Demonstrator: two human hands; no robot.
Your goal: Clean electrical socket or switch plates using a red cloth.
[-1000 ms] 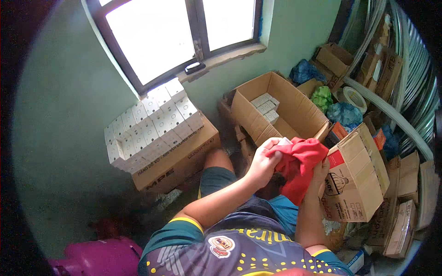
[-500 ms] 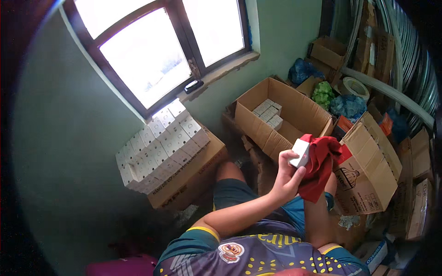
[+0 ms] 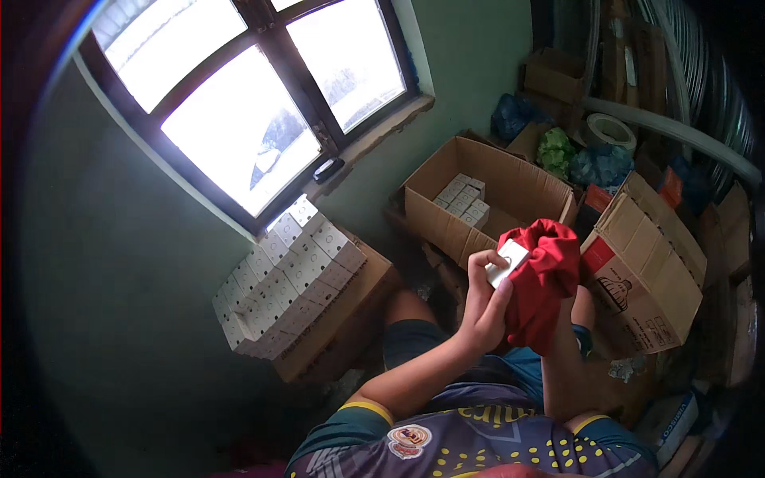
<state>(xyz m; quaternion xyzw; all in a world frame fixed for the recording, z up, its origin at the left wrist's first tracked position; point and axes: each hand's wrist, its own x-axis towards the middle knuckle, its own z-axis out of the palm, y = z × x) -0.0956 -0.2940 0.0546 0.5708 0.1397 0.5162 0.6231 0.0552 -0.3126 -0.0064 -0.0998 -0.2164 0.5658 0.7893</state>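
Note:
My left hand (image 3: 480, 309) grips a small white box (image 3: 508, 262) between thumb and fingers, in front of my chest. Against the box's right side lies a crumpled red cloth (image 3: 544, 283). My right hand is covered by that cloth and its fingers are hidden; only the right forearm (image 3: 560, 381) shows, coming up beneath it. Just beyond my hands stands an open cardboard carton (image 3: 522, 182), with several similar white boxes (image 3: 462, 199) grouped at its left end.
Left of me, rows of white boxes (image 3: 291, 275) are stacked on a brown carton (image 3: 343, 323) below the window (image 3: 239, 119). An open-flapped carton (image 3: 644, 279) leans at my right. Plastic bags (image 3: 602, 165), a tape-like roll (image 3: 611, 132) and coiled tubing (image 3: 709, 72) crowd the far right.
The white box and red cloth have shifted slightly left, and the box has turned so its marked face shows. The cloth is bunched higher around my right hand. The view has shifted too.

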